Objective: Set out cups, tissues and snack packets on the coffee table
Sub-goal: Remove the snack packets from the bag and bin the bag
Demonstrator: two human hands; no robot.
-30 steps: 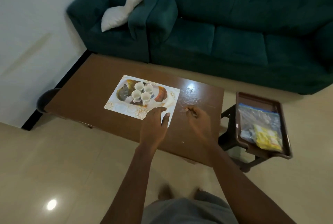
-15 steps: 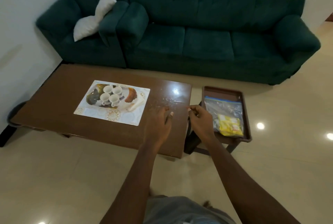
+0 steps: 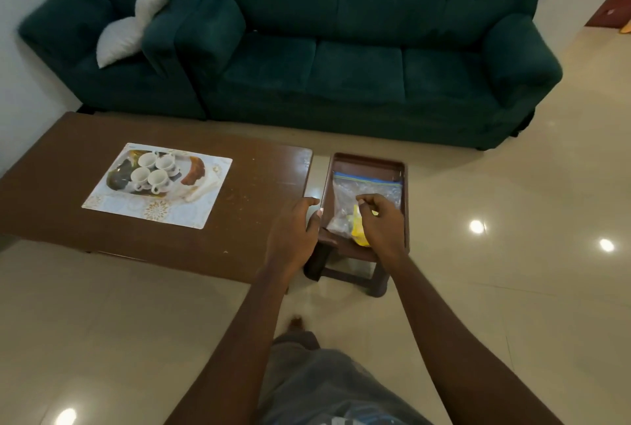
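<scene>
Bag on tray lies directly under right hand, fingers curled, pinching or not unclear; left hand, fingers relaxed, farther off at worktop end.

4 white cups clustered on coffee table; zip bag (yellow packets inside) in tray.

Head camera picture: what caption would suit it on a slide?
Right hand over the zip bag in a tray beside the coffee table.
</scene>
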